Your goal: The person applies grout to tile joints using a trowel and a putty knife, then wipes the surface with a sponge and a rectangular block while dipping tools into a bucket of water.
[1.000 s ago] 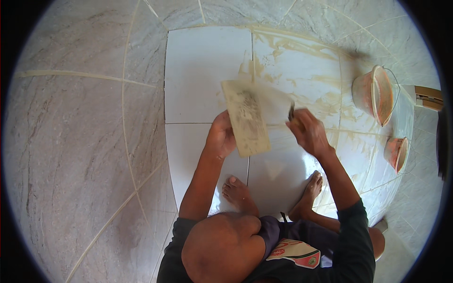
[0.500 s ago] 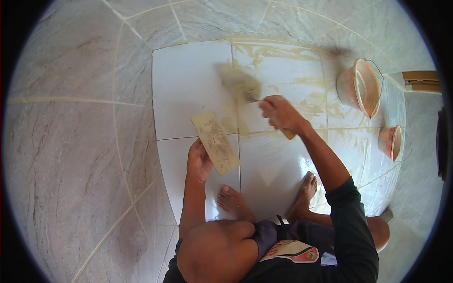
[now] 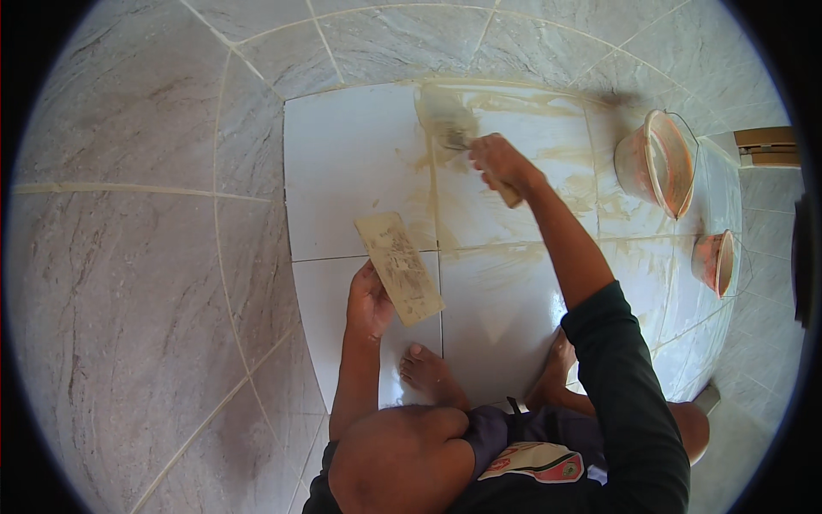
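Observation:
My left hand (image 3: 368, 301) grips a flat rectangular float (image 3: 400, 267) from below; its upward face is smeared with beige grout. In my right hand (image 3: 505, 164) is a trowel (image 3: 446, 118) with a wooden handle. Its blurred blade lies over the joint between two white floor tiles, near the far wall. Beige grout (image 3: 435, 193) runs along that joint and is streaked across the tiles to its right. The white tile (image 3: 355, 163) left of the joint is mostly clean, and its other joints look dark.
A large orange-stained bucket (image 3: 635, 163) with a wire handle stands at the far right, a smaller bucket (image 3: 707, 261) nearer me. Grey marbled wall tiles (image 3: 145, 265) rise at left and back. My bare feet (image 3: 425, 368) are on the tiles close to me.
My right hand has moved farther away with the trowel, its blade now closer to the back wall along the joint. The left hand still holds the float in nearly the same place.

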A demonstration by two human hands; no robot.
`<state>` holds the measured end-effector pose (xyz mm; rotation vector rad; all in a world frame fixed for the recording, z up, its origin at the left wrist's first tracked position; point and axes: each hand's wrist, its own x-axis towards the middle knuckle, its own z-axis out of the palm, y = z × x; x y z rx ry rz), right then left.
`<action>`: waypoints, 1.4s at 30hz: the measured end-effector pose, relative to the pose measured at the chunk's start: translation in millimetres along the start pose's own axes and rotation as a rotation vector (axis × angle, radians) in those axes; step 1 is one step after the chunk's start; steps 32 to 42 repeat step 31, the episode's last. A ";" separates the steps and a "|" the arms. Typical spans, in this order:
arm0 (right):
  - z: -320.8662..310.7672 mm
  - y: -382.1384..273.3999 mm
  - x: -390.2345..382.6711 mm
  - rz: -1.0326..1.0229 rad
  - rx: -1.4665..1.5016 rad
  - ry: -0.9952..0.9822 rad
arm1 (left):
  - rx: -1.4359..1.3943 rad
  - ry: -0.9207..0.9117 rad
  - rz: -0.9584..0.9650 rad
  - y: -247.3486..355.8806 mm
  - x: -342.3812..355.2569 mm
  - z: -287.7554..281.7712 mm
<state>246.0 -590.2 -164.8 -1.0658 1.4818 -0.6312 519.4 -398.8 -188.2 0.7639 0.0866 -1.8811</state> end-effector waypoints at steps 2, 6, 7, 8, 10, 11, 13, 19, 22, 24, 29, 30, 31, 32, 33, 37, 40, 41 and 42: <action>-28.5 -1.3 -4.7 0.026 -0.145 -0.025 | 0.057 0.028 0.028 6.5 -12.3 5.6; -40.8 -29.6 -11.3 0.211 0.006 -0.094 | 0.114 0.070 0.060 12.7 -14.4 4.2; -35.0 -21.3 -9.2 0.223 -0.002 -0.088 | 0.103 0.071 0.049 6.9 -12.7 3.8; -21.2 -14.0 -0.2 0.215 0.066 -0.122 | 0.070 0.059 0.058 2.5 -6.6 7.4; 9.2 -14.4 3.9 0.122 0.129 -0.300 | 0.042 0.051 0.076 -0.6 0.0 6.3; 27.5 -18.2 -0.4 0.030 0.122 -0.446 | 0.046 0.040 0.075 0.5 2.6 0.8; 59.2 -41.6 -13.9 0.067 -0.061 -0.434 | 0.054 0.040 0.062 7.9 -4.3 -5.7; -17.6 -11.8 22.9 -0.037 -0.216 -0.146 | 0.172 0.132 0.111 15.9 -15.3 -11.0; -59.0 -33.6 8.3 0.156 -0.304 0.014 | 0.114 0.120 0.131 21.4 -23.8 -17.4; -74.5 -53.7 -0.8 0.229 -0.412 0.029 | 0.087 0.108 0.116 24.7 -29.4 -10.3; -59.1 -75.2 13.5 -0.029 -0.754 -0.201 | 0.100 0.128 0.093 20.1 -26.3 -11.7; -52.7 -80.9 27.9 -0.098 -0.827 -0.246 | 0.107 0.124 0.088 20.3 -25.6 -10.5; -47.8 -87.0 45.7 -0.165 -0.903 -0.292 | 0.097 0.106 0.096 17.5 -24.9 -11.0; -47.8 -87.0 45.7 -0.165 -0.903 -0.292 | 0.097 0.106 0.096 17.5 -24.9 -11.0; -47.8 -87.0 45.7 -0.165 -0.903 -0.292 | 0.097 0.106 0.096 17.5 -24.9 -11.0; -47.8 -87.0 45.7 -0.165 -0.903 -0.292 | 0.097 0.106 0.096 17.5 -24.9 -11.0; -47.8 -87.0 45.7 -0.165 -0.903 -0.292 | 0.097 0.106 0.096 17.5 -24.9 -11.0; -47.8 -87.0 45.7 -0.165 -0.903 -0.292 | 0.097 0.106 0.096 17.5 -24.9 -11.0; -47.8 -87.0 45.7 -0.165 -0.903 -0.292 | 0.097 0.106 0.096 17.5 -24.9 -11.0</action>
